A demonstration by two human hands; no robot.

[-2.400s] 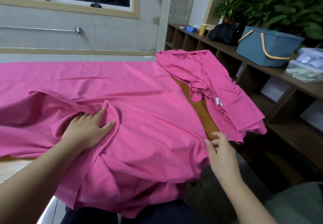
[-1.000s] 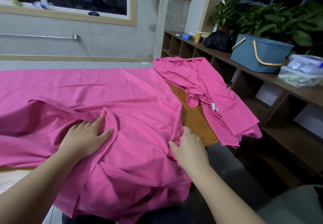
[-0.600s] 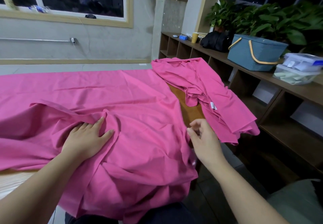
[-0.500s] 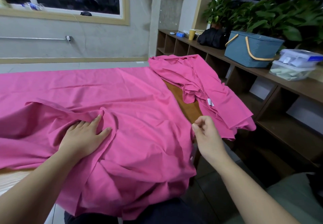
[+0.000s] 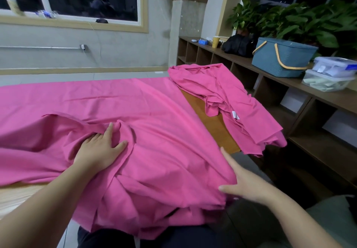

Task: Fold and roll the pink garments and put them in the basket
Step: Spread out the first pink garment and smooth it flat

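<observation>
Pink cotton-like cloth (image 5: 119, 100) covers nearly the whole table (image 5: 216, 124) from the left edge of my view across to the right side, and I cannot see where it ends on the left, since it runs out of frame. Its near part hangs bunched over the table's front edge, hiding that edge and whatever lies under it. My left hand (image 5: 98, 149) lies flat on the cloth near the front edge, fingers straight and a little spread, thumb out to the right; the fingertips are tucked under a raised fold, so I cannot make them out fully. My right hand (image 5: 245, 184) is at the bunched cloth by the table's front right corner, fingers straight and spread, thumb touching the fabric; whether the palm touches it I cannot tell. A strip of bare brown wood shows along the right edge. Beyond it a second pink garment (image 5: 231, 100) lies crumpled at the far right corner, spilling off the right edge, a small white label showing. Well apart to the right, the blue basket (image 5: 280, 58) with yellow handles stands on a wooden shelf (image 5: 328, 97), its lid closed so the inside is hidden. Clear plastic boxes (image 5: 330, 75) sit just beside it, partly cut off.
</observation>
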